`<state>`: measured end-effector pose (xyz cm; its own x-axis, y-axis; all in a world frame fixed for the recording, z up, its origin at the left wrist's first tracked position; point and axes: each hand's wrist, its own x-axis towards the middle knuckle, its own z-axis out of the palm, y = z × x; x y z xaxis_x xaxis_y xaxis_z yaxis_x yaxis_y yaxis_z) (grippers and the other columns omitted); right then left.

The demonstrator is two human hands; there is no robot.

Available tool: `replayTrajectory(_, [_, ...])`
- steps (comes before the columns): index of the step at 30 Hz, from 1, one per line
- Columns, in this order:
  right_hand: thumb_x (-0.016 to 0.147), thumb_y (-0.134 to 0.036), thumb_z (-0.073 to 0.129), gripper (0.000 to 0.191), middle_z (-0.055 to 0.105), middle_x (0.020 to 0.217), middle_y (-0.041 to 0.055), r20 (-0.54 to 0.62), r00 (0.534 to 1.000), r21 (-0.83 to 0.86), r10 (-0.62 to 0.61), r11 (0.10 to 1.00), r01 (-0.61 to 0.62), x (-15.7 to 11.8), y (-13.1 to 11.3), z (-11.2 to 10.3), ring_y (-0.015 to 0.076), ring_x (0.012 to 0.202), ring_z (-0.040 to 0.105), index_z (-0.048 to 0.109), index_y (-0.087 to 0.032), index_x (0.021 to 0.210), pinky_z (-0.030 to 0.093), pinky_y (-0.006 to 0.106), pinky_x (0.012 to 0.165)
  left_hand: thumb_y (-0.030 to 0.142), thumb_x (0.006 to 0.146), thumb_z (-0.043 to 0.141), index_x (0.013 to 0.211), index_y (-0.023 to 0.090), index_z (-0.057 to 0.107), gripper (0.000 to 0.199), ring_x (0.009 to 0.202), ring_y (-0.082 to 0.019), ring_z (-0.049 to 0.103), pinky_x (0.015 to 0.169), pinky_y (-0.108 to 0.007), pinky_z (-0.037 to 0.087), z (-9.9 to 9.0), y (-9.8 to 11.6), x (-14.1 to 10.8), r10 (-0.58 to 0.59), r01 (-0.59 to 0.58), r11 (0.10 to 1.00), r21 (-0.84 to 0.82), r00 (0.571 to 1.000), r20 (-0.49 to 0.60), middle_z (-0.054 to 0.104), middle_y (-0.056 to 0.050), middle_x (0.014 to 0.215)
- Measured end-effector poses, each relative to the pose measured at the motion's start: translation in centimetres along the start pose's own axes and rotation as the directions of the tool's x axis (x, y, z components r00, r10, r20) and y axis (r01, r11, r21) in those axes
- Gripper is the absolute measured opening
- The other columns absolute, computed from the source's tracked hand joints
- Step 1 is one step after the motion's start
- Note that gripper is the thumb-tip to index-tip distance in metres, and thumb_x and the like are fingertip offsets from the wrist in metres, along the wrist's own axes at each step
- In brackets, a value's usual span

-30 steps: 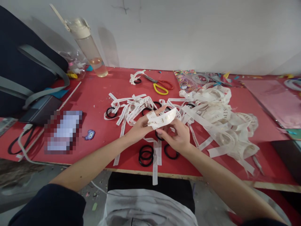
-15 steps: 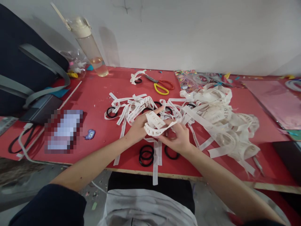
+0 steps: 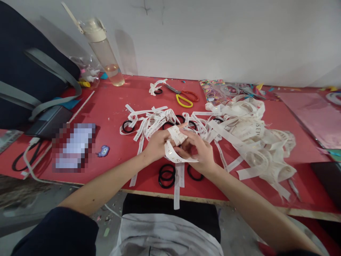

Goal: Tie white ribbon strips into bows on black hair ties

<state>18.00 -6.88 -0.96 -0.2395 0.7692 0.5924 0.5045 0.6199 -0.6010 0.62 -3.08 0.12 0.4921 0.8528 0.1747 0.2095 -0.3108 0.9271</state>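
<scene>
"What were the fingers doing?"

"The left hand's (image 3: 156,145) had closed on a white printed ribbon (image 3: 176,136), which looped toward the right hand (image 3: 201,148). The right fingers were bent and touching it; I couldn't tell whether they pinched it."

"Where was that loop?"

"Between the hands, above the red worktop (image 3: 112,110)."

"And below?"

"Two overlapping black rings (image 3: 160,180) lay near the front edge, just beside a ribbon strip (image 3: 177,193) that hung over it."

"Farther out?"

"Narrow printed ribbons (image 3: 156,122) lay tangled behind the hands, a heap of wider ribbon (image 3: 252,129) to the right. Beyond lay scissors (image 3: 178,93) with one red and one yellow handle; a drinking bottle (image 3: 108,57) stood back left."
</scene>
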Motion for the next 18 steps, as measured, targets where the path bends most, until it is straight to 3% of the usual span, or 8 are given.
replayTrajectory(3, [0.090, -0.030, 0.066, 0.033, 0.067, 0.072, -0.0027, 0.001, 1.000, -0.041, 0.007, 0.999, -0.007, -0.1, 0.0, 0.1, 0.0097, 0.054, 0.060, 0.060, -0.024, 0.121, 0.049, 0.020, 0.053, 0.032, 0.083, 0.057, 0.120, 0.014, 0.069, 0.042, 0.074, -0.021, 0.062, 0.074, -0.030, 0.049, -0.1, -0.1, 0.0, 0.002, -0.002, 1.000, 0.000, 1.000, 0.001, 0.069, -0.002, 0.072])
replayTrajectory(6, [0.092, -0.025, 0.062, 0.026, 0.066, 0.069, -0.0031, 0.040, 0.993, -0.082, -0.114, 0.990, 0.117, 0.0, -0.3, 0.2, 0.0086, 0.051, 0.058, 0.061, -0.022, 0.118, 0.047, 0.019, 0.052, 0.027, 0.084, 0.056, 0.124, 0.014, 0.066, 0.044, 0.079, -0.019, 0.064, 0.079, -0.030, 0.050, 0.0, -0.6, 0.1, 0.033, -0.032, 0.999, -0.040, 0.999, 0.026, 0.072, -0.003, 0.083])
replayTrajectory(9, [0.093, -0.025, 0.060, 0.031, 0.062, 0.064, -0.0048, 0.079, 0.977, -0.107, -0.198, 0.973, 0.206, 0.1, -0.6, 0.2, 0.0080, 0.047, 0.053, 0.059, -0.020, 0.123, 0.042, 0.019, 0.049, 0.021, 0.084, 0.054, 0.123, 0.015, 0.066, 0.041, 0.084, -0.019, 0.066, 0.084, -0.030, 0.050, 0.1, -1.0, 0.2, 0.084, -0.083, 0.996, -0.034, 0.996, 0.033, 0.073, -0.006, 0.092])
replayTrajectory(13, [0.094, -0.028, 0.058, 0.040, 0.060, 0.058, -0.0067, 0.119, 0.958, -0.178, -0.261, 0.944, 0.279, 0.0, -0.7, 0.1, 0.0083, 0.046, 0.051, 0.053, -0.019, 0.133, 0.039, 0.021, 0.047, 0.019, 0.085, 0.051, 0.115, 0.019, 0.071, 0.036, 0.091, -0.021, 0.069, 0.085, -0.030, 0.049, 0.0, -0.8, 0.2, 0.065, -0.074, 0.985, 0.158, 0.996, 0.065, 0.075, -0.006, 0.098])
replayTrajectory(18, [0.090, -0.014, 0.057, 0.034, 0.059, 0.054, -0.0072, 0.066, 0.915, -0.216, -0.398, 0.889, 0.403, -0.1, -1.1, -0.3, 0.0089, 0.046, 0.053, 0.065, -0.028, 0.120, 0.038, 0.023, 0.048, 0.026, 0.080, 0.058, 0.106, 0.023, 0.073, 0.031, 0.092, -0.024, 0.069, 0.079, -0.029, 0.049, -0.2, -0.1, 0.0, -0.010, -0.044, 0.938, 0.343, 0.988, 0.154, 0.075, -0.004, 0.091])
